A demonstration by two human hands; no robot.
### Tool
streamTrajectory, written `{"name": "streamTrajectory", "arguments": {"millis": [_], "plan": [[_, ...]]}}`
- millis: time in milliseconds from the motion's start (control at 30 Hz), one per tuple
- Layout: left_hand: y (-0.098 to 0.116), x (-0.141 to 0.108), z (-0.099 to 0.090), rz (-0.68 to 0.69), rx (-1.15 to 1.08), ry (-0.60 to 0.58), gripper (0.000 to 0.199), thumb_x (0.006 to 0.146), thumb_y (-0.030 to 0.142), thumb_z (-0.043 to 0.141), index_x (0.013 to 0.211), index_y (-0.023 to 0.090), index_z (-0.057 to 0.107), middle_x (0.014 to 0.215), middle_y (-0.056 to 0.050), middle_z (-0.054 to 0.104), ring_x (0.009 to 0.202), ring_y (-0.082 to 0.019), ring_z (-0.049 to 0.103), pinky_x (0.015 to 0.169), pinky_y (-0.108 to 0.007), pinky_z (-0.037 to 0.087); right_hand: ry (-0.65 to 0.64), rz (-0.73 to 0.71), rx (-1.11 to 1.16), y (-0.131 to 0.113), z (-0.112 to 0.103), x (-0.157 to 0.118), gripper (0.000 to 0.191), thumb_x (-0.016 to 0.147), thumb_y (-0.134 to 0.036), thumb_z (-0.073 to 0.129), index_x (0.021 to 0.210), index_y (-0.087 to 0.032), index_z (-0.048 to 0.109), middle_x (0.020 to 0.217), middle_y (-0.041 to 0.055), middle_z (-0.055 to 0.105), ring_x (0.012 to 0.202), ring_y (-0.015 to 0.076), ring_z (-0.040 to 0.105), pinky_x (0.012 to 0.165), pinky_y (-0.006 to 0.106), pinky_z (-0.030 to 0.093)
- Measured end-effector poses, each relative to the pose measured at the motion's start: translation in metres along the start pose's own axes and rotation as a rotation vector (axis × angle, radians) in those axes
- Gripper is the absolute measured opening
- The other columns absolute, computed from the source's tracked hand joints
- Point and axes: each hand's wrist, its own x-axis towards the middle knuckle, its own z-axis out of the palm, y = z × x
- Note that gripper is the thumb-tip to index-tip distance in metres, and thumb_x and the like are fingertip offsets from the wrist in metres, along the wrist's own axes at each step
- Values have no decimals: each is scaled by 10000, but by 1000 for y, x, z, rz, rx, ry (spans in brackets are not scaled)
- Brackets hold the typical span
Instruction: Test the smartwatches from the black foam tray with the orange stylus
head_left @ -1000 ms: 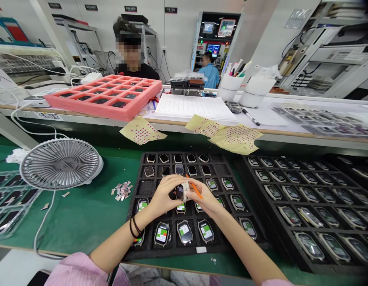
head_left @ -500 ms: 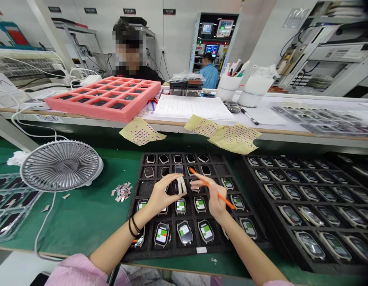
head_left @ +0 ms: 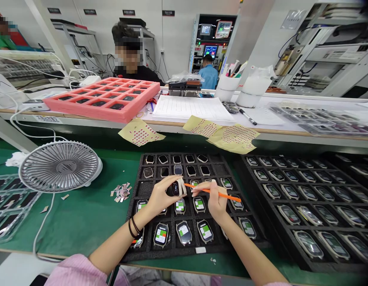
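Observation:
Above a black foam tray [head_left: 160, 254], my left hand [head_left: 161, 195] grips a smartwatch case [head_left: 175, 188] between thumb and fingers, its dark screen partly covered by them. My right hand [head_left: 215, 200] pinches a thin orange stick [head_left: 228, 196] whose tip points left and reaches the side of the watch; whether it touches cannot be made out. Watch cases with lit green-and-white screens, such as one watch [head_left: 161, 234], lie in the tray's near pockets. Those in the far rows, like another watch [head_left: 191, 171], have dark screens.
A second black tray of watches [head_left: 291, 216] stands at the right. Left are a grey fan [head_left: 66, 167], small loose pieces [head_left: 121, 192] and a clear tray [head_left: 11, 214]. On the shelf sit a pink foam tray [head_left: 124, 115] and paper sheets [head_left: 189, 107]. A person [head_left: 133, 59] sits opposite.
The orange stick has swung from a steep slant to nearly level, its tip now at the watch's side. My left hand still holds the watch. Another person has appeared at the far left.

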Motion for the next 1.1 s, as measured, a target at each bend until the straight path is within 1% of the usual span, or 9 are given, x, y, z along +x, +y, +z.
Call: {"name": "streamTrajectory", "arguments": {"millis": [167,267,367,467,667,867,967,1033,1100], "plan": [[-2,-1,1,7,29,-19,463,706,213,747,1148,180,616,1089,-108,683,1023,-253,638,920,-405,516,18,37,-16,0,1,1,536,981,-357,312,681,-195,726,570,40,693,472,162,634,496,302,508],[-1,0,1,-8,22,-25,470,701,202,749,1150,175,613,1097,-109,679,1032,-252,634,919,-401,516,26,63,20,0,0,0,542,984,-350,304,689,-201,733,563,33,693,510,169,650,554,314,521],[0,0,1,-16,10,-30,477,702,190,743,1159,175,606,1110,-112,673,1048,-255,626,928,-409,509,-7,57,77,-1,0,0,532,985,-344,301,717,-204,739,582,35,703,549,181,664,589,327,529],[0,0,1,-30,4,-30,474,699,186,743,1153,178,608,1104,-110,674,1043,-255,626,926,-410,508,-38,69,101,-2,1,-1,519,983,-337,307,726,-202,738,599,37,708,540,179,661,560,321,530],[0,-1,2,-33,12,-21,473,690,175,752,1141,170,610,1096,-104,679,1036,-245,629,929,-393,508,-22,47,78,-3,4,1,519,984,-339,309,703,-198,723,583,34,699,503,163,647,531,305,530],[1,-1,2,-17,19,-68,471,691,164,746,1141,170,609,1096,-107,681,1032,-244,635,924,-384,514,-8,105,88,-2,7,2,542,975,-377,322,621,-192,687,536,35,677,461,160,629,457,282,505],[2,0,2,-15,17,-57,465,702,178,739,1147,182,605,1105,-105,679,1039,-251,633,928,-402,510,-17,103,69,0,2,1,517,977,-389,305,698,-193,695,560,33,687,479,166,637,509,299,522],[2,0,2,-15,19,-37,462,707,187,738,1147,182,599,1109,-108,674,1042,-252,629,930,-412,508,8,106,29,2,0,1,481,977,-400,290,780,-202,682,617,37,705,565,183,667,610,329,541],[2,0,2,-17,32,-20,456,711,190,735,1144,180,593,1104,-109,668,1032,-249,630,920,-411,514,5,164,-34,3,2,1,393,957,-417,351,771,-211,630,714,50,719,694,205,684,712,360,536]]}}
